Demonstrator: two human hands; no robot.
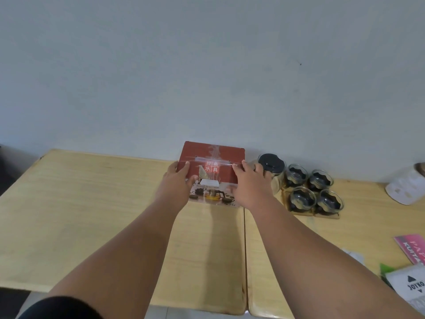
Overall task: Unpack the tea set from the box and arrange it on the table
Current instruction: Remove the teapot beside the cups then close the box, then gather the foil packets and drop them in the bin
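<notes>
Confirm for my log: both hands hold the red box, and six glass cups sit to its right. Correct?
No. The head view shows four glass cups, not six, to the right of the red box. The left hand and the right hand both hold it.

This looks like a room in a home, or maybe a small office; the view is too narrow to be sure. 2 light wooden tables (92,215) stand joined against a plain pale wall (207,65). Near the far edge of the right tabletop stand a glass teapot (271,166) and 4 glass cups (301,199). Stationery packets (411,286) lie at its right edge.
</notes>
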